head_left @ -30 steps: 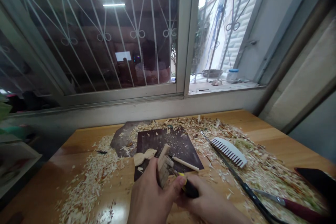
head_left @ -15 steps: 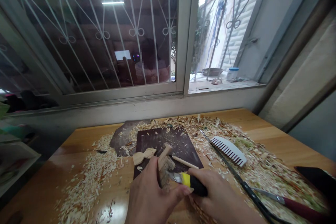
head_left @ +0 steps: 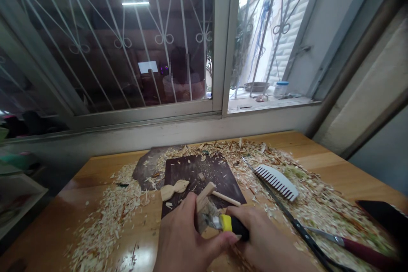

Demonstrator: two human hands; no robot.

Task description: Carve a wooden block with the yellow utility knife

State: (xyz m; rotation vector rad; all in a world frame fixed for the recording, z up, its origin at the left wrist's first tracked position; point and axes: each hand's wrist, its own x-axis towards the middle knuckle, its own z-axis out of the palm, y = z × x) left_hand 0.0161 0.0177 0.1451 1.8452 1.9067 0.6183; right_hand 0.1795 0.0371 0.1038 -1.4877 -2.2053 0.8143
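My left hand is closed around a small pale block of wood, its end sticking up past the fingers. My right hand grips a knife by its black and yellow handle. The metal blade is against the wood, its edge mostly hidden. My left thumb presses by the yellow part of the handle. Beyond the hands, on a dark mat, lie a thin wooden stick and a small wood chip. A carved, bow-shaped wooden piece rests across the mat's left edge.
Wood shavings cover much of the wooden table. To the right lie a white comb, a long dark-handled tool and a red-handled tool. A dark flat object is at the far right. Behind stands a barred window.
A small chip has come off the end of the wood block and now lies on the mat. The block and knife have shifted slightly, with the block's end tilted further right.
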